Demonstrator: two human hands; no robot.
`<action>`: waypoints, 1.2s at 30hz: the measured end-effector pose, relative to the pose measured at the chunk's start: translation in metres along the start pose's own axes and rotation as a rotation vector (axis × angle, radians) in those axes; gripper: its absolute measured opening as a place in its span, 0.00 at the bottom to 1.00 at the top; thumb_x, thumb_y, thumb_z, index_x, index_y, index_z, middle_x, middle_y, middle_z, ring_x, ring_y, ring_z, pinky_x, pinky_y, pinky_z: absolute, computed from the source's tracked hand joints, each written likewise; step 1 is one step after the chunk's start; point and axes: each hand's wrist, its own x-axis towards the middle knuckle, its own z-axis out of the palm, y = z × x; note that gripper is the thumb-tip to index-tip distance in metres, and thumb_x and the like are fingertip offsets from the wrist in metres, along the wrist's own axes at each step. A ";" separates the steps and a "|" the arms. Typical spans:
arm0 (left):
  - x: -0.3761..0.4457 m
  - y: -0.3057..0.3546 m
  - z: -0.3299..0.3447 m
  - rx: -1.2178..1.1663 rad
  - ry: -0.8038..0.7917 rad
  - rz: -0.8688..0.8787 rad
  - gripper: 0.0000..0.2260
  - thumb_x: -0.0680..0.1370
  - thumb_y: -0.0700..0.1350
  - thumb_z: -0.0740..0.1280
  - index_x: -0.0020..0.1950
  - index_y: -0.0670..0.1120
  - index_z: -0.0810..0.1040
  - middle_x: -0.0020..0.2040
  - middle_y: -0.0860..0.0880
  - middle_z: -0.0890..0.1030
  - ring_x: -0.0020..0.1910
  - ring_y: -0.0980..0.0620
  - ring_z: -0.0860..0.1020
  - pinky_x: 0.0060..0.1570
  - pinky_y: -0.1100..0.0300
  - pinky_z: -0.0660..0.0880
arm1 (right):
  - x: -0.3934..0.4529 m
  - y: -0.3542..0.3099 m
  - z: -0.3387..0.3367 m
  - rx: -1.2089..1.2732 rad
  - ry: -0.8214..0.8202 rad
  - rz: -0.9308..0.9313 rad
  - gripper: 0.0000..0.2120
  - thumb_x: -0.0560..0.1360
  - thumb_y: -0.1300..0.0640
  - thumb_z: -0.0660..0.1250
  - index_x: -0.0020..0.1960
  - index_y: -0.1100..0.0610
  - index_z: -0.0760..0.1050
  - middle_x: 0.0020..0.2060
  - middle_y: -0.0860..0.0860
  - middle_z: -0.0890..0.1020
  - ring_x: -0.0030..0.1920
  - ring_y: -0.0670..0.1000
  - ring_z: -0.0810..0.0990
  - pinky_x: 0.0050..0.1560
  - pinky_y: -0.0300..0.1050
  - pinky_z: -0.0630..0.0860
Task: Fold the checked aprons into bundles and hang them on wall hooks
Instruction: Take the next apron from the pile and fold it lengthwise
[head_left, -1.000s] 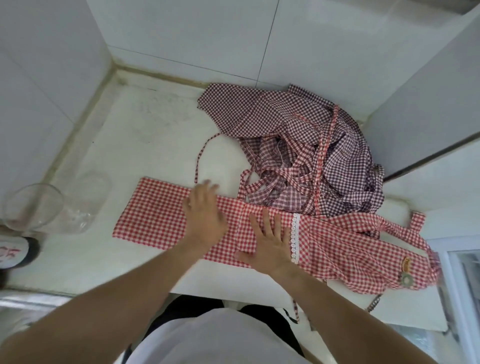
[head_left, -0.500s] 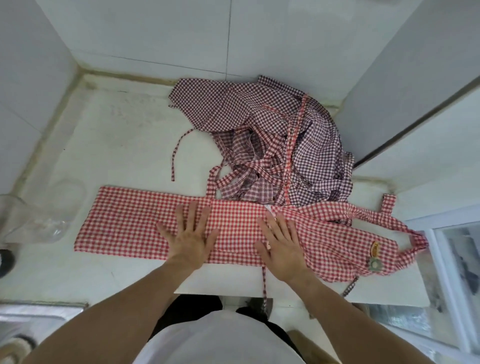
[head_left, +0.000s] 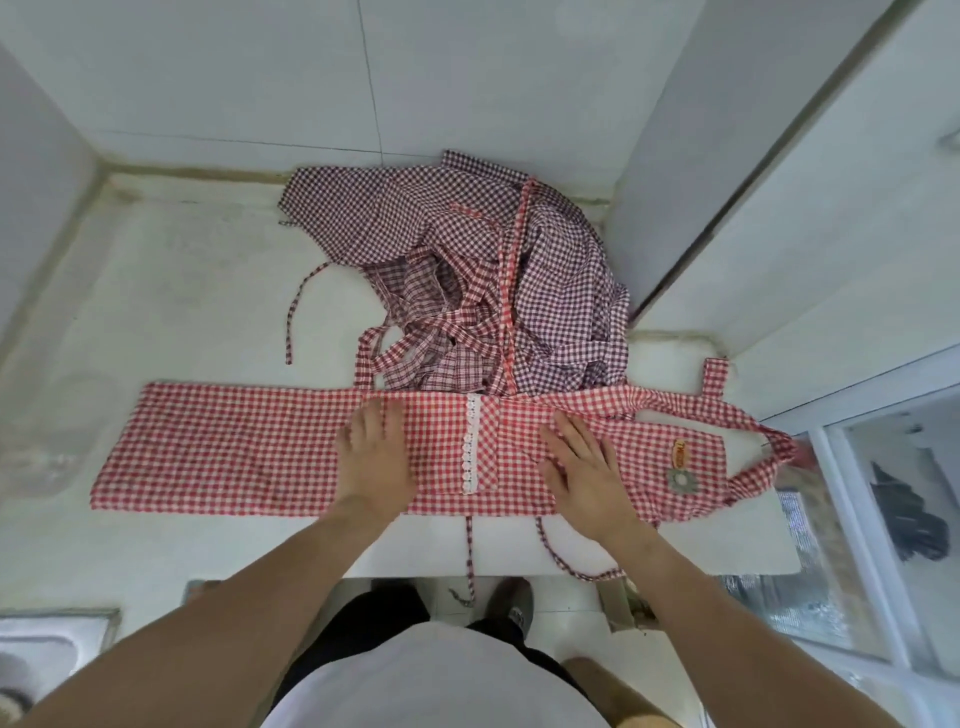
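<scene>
A pale, mottled stone-like counter (head_left: 171, 312) fills the corner, bounded at the back and left by walls of large glossy white tiles (head_left: 234, 73) with a stained, yellowish seam where tile meets counter. On the right a tall flat grey panel (head_left: 691, 156) stands upright beside a white-framed glass window (head_left: 883, 467), and the rim of a shiny steel sink (head_left: 47, 649) shows at the lower left. Below the counter's front edge a light floor (head_left: 649, 649) is visible, along with the person's dark trousers (head_left: 363, 634), white shirt (head_left: 431, 686) and a shoe (head_left: 514, 603).

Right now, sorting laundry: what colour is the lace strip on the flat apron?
White lace strip, head view.
</scene>
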 end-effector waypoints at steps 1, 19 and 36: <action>-0.005 0.017 0.004 -0.045 -0.012 0.036 0.37 0.79 0.55 0.61 0.79 0.46 0.44 0.79 0.38 0.49 0.79 0.37 0.50 0.76 0.38 0.52 | -0.001 0.001 -0.006 0.035 0.039 0.007 0.29 0.80 0.41 0.45 0.77 0.50 0.63 0.79 0.46 0.57 0.79 0.48 0.50 0.79 0.61 0.45; -0.002 0.004 0.035 0.086 -0.303 0.061 0.40 0.72 0.75 0.42 0.75 0.60 0.26 0.74 0.46 0.21 0.74 0.45 0.24 0.68 0.26 0.36 | 0.015 0.071 -0.155 0.386 -0.573 0.102 0.17 0.74 0.41 0.69 0.58 0.49 0.81 0.52 0.44 0.85 0.52 0.45 0.83 0.62 0.47 0.76; -0.009 -0.032 0.046 -0.043 -0.094 -0.014 0.50 0.58 0.81 0.26 0.76 0.59 0.29 0.75 0.53 0.26 0.75 0.53 0.28 0.68 0.30 0.31 | 0.031 0.107 -0.137 0.856 -0.231 0.458 0.46 0.41 0.42 0.87 0.55 0.57 0.81 0.54 0.54 0.84 0.56 0.57 0.83 0.63 0.60 0.77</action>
